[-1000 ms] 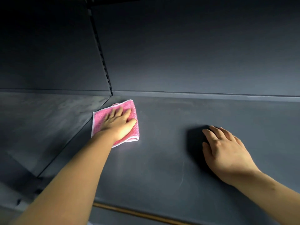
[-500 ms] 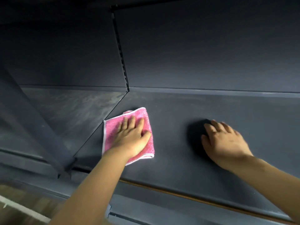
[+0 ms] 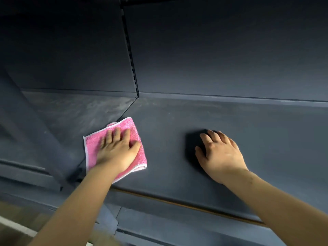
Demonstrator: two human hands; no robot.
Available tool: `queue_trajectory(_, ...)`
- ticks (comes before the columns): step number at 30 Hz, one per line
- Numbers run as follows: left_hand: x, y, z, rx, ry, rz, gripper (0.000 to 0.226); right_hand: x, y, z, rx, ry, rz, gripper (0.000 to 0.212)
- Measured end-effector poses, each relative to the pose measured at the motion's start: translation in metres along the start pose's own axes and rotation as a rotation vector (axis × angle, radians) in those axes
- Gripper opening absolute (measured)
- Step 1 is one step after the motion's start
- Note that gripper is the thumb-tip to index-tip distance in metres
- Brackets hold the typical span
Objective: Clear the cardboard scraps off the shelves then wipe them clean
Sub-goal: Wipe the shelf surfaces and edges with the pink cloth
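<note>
A folded pink cloth [image 3: 134, 132] with a white hem lies flat on the dark grey shelf [image 3: 248, 132], near the shelf's left edge. My left hand [image 3: 118, 150] presses down on the cloth with its fingers spread, palm flat. To the right, my right hand [image 3: 220, 153] rests flat on the bare shelf with fingers apart and holds nothing. No cardboard scraps show on this shelf.
A dustier neighbouring shelf [image 3: 79, 112] adjoins on the left, split off by a slotted upright [image 3: 131, 55] on the back panel. A slanted grey bracket [image 3: 35, 132] crosses the left side. The shelf's front lip [image 3: 177, 203] runs below my wrists, with wooden floor [image 3: 16, 217] at lower left.
My left hand has slid the cloth toward me along the shelf's left edge. The right hand has stayed planted. The view has pulled back, bringing the front lip, bracket and floor into sight.
</note>
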State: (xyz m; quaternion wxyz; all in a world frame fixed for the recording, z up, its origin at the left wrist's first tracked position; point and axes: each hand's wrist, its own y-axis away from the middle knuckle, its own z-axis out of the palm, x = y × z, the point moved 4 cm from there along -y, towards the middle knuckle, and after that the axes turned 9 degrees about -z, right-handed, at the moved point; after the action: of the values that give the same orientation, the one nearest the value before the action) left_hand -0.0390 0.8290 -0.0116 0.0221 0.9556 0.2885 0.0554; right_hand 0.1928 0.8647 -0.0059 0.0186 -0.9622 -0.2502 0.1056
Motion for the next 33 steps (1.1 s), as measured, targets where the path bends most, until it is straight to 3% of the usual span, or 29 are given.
queue_trajectory(15,0.000,0.032,0.004,-0.009,-0.007,0.017,0.058,-0.002,0.000,-0.001,0.001,0.018,0.006,0.049)
queue_trajectory(21,0.063,0.082,0.013,0.047,0.066,0.160,0.063,0.001,0.002,-0.003,0.027,-0.074,-0.017,0.044)
queue_trajectory(26,0.130,0.124,0.027,0.073,0.147,0.333,0.092,0.012,0.022,-0.016,0.044,-0.234,-0.065,0.045)
queue_trajectory(31,0.170,0.154,0.032,0.075,0.177,0.454,0.085,0.050,0.051,-0.030,0.032,-0.132,-0.184,0.052)
queue_trajectory(33,0.176,0.164,0.029,0.114,0.181,0.511,0.080,0.054,0.060,-0.032,0.028,-0.111,-0.268,0.069)
